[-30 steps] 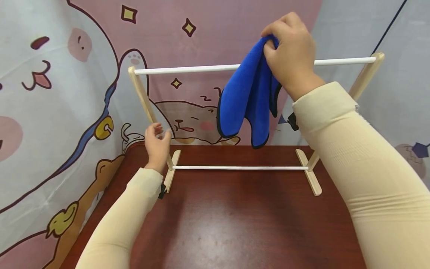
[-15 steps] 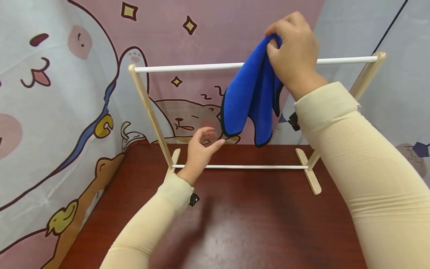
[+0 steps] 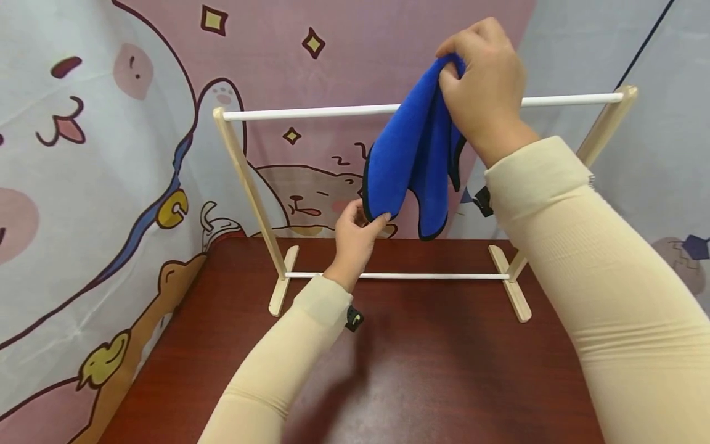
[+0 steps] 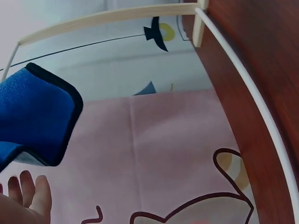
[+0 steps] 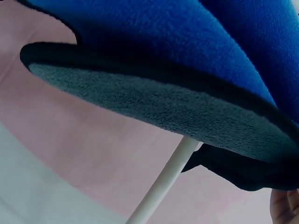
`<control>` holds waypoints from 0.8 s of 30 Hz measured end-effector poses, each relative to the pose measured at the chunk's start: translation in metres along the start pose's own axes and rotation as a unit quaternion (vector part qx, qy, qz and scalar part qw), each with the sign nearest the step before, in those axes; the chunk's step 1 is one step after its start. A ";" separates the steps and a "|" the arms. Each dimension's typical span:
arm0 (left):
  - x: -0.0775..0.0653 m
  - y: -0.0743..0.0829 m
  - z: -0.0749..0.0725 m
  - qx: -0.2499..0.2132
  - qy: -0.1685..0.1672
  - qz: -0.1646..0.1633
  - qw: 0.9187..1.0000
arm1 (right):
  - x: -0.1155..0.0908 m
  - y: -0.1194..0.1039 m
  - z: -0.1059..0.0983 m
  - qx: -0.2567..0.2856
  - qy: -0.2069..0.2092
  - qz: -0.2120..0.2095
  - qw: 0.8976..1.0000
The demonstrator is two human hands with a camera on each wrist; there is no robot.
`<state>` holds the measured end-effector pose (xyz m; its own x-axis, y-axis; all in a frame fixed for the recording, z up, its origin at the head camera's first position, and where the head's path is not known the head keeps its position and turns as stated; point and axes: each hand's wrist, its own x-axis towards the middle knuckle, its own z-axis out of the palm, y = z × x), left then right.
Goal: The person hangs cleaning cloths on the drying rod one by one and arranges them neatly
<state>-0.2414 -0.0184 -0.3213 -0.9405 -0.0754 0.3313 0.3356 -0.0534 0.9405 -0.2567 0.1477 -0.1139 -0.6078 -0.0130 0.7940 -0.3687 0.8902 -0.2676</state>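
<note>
A blue cloth (image 3: 407, 154) with black edging hangs in folds in front of the rack's upper rod. My right hand (image 3: 485, 83) pinches its top between thumb and fingers, above the rod. In the right wrist view the cloth (image 5: 187, 51) also shows a grey reverse side. My left hand (image 3: 355, 240) is at the cloth's lower left corner, its thumb overlapping the edge in the head view. The left wrist view has the fingers (image 4: 42, 198) extended just below the cloth (image 4: 42, 112), with a small gap visible; the thumb is out of sight there.
The rack has a white upper rod (image 3: 310, 113), a white lower rod (image 3: 432, 276) and wooden side posts (image 3: 249, 191). It stands on a dark red-brown table (image 3: 432, 364). Close behind hangs a printed pink and white backdrop (image 3: 355, 68).
My left hand has moved from beside the left post, rightward to the cloth's lower left corner. My right hand and the cloth have shifted only slightly.
</note>
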 end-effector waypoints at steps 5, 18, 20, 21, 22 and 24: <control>0.003 0.007 0.001 -0.013 0.049 0.007 0.999 | 0.000 0.001 -0.003 0.012 0.006 0.001 1.000; 0.027 0.037 -0.026 -0.032 0.123 0.087 0.988 | 0.004 0.017 -0.011 0.031 0.019 0.042 0.998; 0.035 0.047 -0.031 -0.029 0.133 0.101 0.986 | 0.004 0.019 -0.012 0.031 0.020 0.046 0.998; 0.038 0.052 -0.034 -0.020 0.140 0.109 0.984 | 0.005 0.021 -0.012 0.030 0.021 0.046 0.998; 0.042 0.057 -0.036 -0.013 0.147 0.116 0.982 | 0.005 0.022 -0.012 0.030 0.021 0.048 0.998; 0.050 0.068 -0.039 -0.001 0.160 0.130 0.978 | 0.005 0.025 -0.013 0.030 0.020 0.055 0.998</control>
<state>-0.2633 -0.0650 -0.2443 -0.7581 -0.3945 0.5192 0.5625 0.0072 0.8268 -0.2593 0.1757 -0.1096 -0.6181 0.1026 0.7794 -0.3439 0.8563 -0.3854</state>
